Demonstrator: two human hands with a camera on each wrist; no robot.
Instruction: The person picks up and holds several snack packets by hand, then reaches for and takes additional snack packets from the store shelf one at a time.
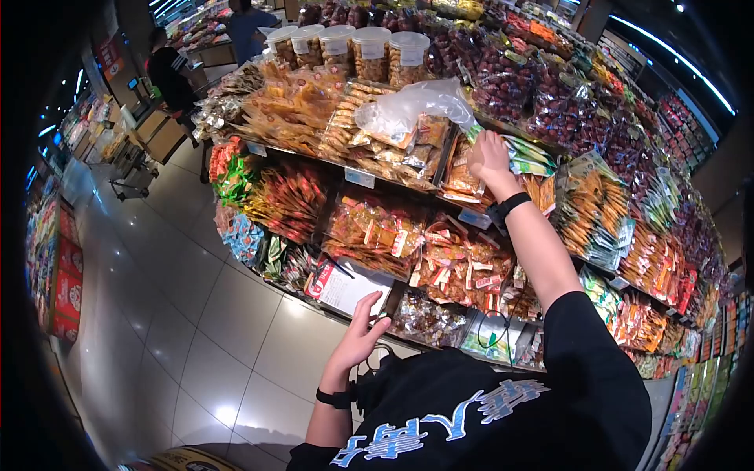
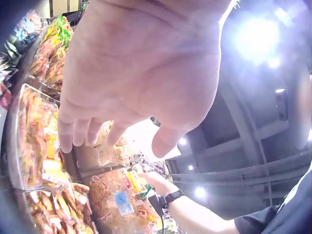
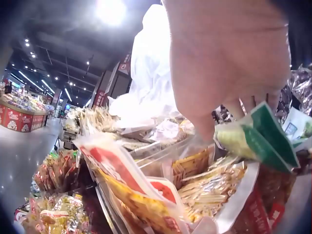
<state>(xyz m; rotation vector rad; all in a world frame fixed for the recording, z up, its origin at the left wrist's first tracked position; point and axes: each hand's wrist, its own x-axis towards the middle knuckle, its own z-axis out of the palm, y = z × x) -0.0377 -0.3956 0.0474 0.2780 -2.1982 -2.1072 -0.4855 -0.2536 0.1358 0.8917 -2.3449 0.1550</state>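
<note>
My right hand [image 1: 491, 155] reaches over the upper shelf and, in the right wrist view, pinches a green-and-white packet [image 3: 265, 139] between thumb and fingers. A translucent white plastic bag [image 1: 400, 110] lies on the snacks just left of that hand; in the right wrist view the bag [image 3: 151, 73] stands up beside it. Under the hand are clear packs of thin snack strips [image 3: 209, 187] and a red-and-white packet [image 3: 134, 180]. My left hand [image 1: 360, 334] holds nothing, its fingers extended and thumb apart, near a white sign card [image 1: 345, 289] at the lower shelf edge.
Five-sided tiers of bagged snacks surround the hands. Several lidded tubs [image 1: 369, 55] stand at the back, with dark wrapped packs [image 1: 565, 102] to the right. Tiled floor [image 1: 228, 314] lies left; two people [image 1: 169, 71] stand beyond near a cart [image 1: 129, 169].
</note>
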